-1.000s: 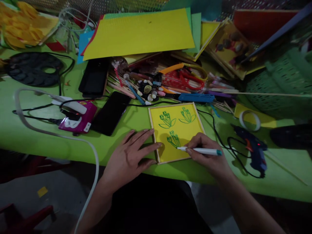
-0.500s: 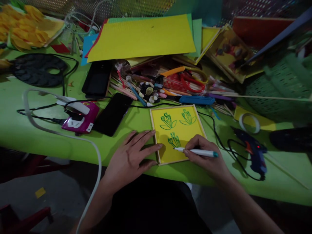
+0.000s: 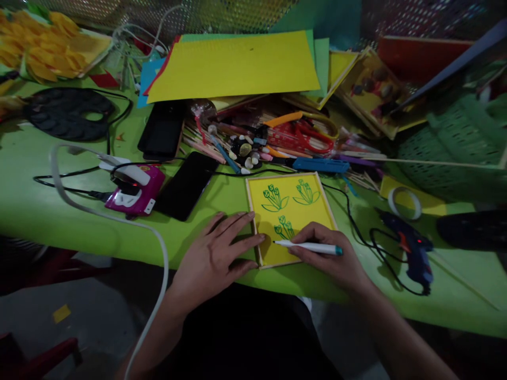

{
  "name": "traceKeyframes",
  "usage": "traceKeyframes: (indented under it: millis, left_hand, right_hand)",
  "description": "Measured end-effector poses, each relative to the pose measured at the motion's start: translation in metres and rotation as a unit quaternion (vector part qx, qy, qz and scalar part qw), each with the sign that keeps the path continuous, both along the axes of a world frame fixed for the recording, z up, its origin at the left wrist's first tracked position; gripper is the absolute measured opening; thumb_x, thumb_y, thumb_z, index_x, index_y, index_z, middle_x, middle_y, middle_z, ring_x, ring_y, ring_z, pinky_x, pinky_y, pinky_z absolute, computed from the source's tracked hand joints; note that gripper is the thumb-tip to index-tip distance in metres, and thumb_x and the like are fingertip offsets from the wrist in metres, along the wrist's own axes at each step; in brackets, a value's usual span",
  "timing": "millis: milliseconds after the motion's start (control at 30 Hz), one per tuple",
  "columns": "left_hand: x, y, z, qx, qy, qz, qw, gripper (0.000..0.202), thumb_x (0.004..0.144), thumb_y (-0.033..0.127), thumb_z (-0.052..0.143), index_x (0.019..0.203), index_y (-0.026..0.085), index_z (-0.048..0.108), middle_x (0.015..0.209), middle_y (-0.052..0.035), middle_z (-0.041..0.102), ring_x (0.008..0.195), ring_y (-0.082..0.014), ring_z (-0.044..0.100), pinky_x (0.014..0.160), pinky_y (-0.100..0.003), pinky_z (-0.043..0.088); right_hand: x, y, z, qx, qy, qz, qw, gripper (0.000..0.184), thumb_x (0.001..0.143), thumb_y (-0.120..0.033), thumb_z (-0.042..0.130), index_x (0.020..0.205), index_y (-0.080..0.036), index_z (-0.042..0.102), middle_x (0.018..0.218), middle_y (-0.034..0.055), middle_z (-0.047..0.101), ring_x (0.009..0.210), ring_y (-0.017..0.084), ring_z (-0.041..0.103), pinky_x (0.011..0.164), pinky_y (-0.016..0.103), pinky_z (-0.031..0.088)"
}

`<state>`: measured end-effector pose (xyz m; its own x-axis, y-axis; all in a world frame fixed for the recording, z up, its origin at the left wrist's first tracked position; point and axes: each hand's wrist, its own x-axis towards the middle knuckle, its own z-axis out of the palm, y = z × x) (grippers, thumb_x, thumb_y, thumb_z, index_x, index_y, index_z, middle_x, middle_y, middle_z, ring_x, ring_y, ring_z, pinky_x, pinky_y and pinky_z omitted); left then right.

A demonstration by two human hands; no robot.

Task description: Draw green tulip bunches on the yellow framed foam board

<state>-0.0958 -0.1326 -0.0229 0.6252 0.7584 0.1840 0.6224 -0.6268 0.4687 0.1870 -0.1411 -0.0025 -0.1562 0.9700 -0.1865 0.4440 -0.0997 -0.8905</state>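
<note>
A yellow panel [image 3: 293,216] with a thin wooden frame lies near the table's front edge. Green outlines of tulips with leaves show in three places on it. My right hand [image 3: 327,256] is closed around a white marker [image 3: 317,247] with a teal end, its dark tip at the lower left of the third drawing. Part of that lowest drawing is hidden behind the marker and fingers. My left hand [image 3: 222,256] lies flat with fingers spread, the fingertips resting on the panel's left edge.
Two dark phones [image 3: 186,184] and a magenta power socket [image 3: 137,192] lie on the left. Behind are sticks, red-handled scissors [image 3: 315,138], a blue cutter [image 3: 320,165] and yellow sheets [image 3: 237,66]. To the right are a tape roll [image 3: 404,203], a glue gun [image 3: 412,248] and a green basket [image 3: 447,142].
The marker tip has shifted left across the panel, from beneath the third tulip drawing to its lower left. My left hand keeps its place at the frame. The view has moved slightly.
</note>
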Motion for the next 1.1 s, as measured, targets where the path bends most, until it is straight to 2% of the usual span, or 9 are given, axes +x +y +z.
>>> traceKeyframes:
  millis: [267, 533, 633, 767, 933, 1100]
  left_hand:
    - [0.0, 0.001, -0.001, 0.016, 0.006, -0.007, 1.0, 0.045, 0.097, 0.032, 0.068, 0.142, 0.032, 0.062, 0.165, -0.0063, 0.048, 0.148, -0.0244, 0.051, 0.124, -0.053, 0.038]
    - [0.001, 0.001, 0.002, 0.005, 0.006, -0.001, 1.0, 0.049, 0.093, 0.028, 0.071, 0.142, 0.034, 0.064, 0.163, -0.0054, 0.05, 0.146, -0.0271, 0.053, 0.124, -0.054, 0.039]
    - [0.0, 0.001, 0.001, 0.006, 0.012, -0.007, 1.0, 0.05, 0.094, 0.031, 0.071, 0.143, 0.034, 0.062, 0.165, -0.0051, 0.048, 0.146, -0.0271, 0.052, 0.124, -0.055, 0.039]
    - [0.0, 0.002, -0.001, 0.014, 0.018, -0.01, 1.0, 0.049, 0.097, 0.036, 0.069, 0.145, 0.035, 0.06, 0.165, -0.0053, 0.048, 0.147, -0.0263, 0.051, 0.123, -0.055, 0.04]
    - [-0.001, 0.002, 0.001, 0.001, 0.024, -0.012, 1.0, 0.052, 0.096, 0.031, 0.069, 0.146, 0.037, 0.06, 0.166, -0.0048, 0.046, 0.148, -0.0271, 0.05, 0.124, -0.053, 0.038]
    - [0.0, 0.003, 0.002, 0.006, 0.023, -0.009, 1.0, 0.048, 0.097, 0.033, 0.067, 0.144, 0.036, 0.061, 0.164, -0.0046, 0.049, 0.147, -0.0267, 0.051, 0.123, -0.054, 0.038]
  right_hand:
    - [-0.002, 0.0, 0.003, -0.001, -0.004, 0.009, 1.0, 0.02, 0.083, -0.039, 0.082, 0.085, -0.02, 0.077, 0.076, 0.0026, 0.075, 0.064, 0.016, 0.065, 0.057, 0.025, 0.045]
    - [0.0, 0.0, 0.004, -0.009, -0.007, 0.006, 1.0, 0.02, 0.085, -0.039, 0.08, 0.081, -0.02, 0.074, 0.07, 0.0015, 0.071, 0.056, 0.014, 0.058, 0.051, 0.025, 0.04]
    - [0.001, 0.0, 0.004, -0.01, -0.005, 0.005, 1.0, 0.02, 0.084, -0.038, 0.079, 0.08, -0.02, 0.072, 0.069, 0.0019, 0.071, 0.056, 0.014, 0.057, 0.05, 0.025, 0.039]
    - [0.0, 0.0, 0.007, -0.015, 0.002, -0.001, 1.0, 0.019, 0.083, -0.036, 0.078, 0.076, -0.02, 0.07, 0.067, 0.0016, 0.069, 0.055, 0.013, 0.055, 0.049, 0.025, 0.038]
    - [0.002, -0.001, 0.008, -0.015, -0.008, -0.023, 1.0, 0.018, 0.08, -0.034, 0.077, 0.073, -0.02, 0.068, 0.064, 0.0007, 0.067, 0.052, 0.013, 0.052, 0.047, 0.025, 0.035]
    - [0.008, -0.004, 0.008, -0.009, -0.02, -0.044, 0.999, 0.019, 0.078, -0.033, 0.077, 0.071, -0.021, 0.065, 0.061, -0.0006, 0.065, 0.05, 0.013, 0.05, 0.046, 0.025, 0.034]
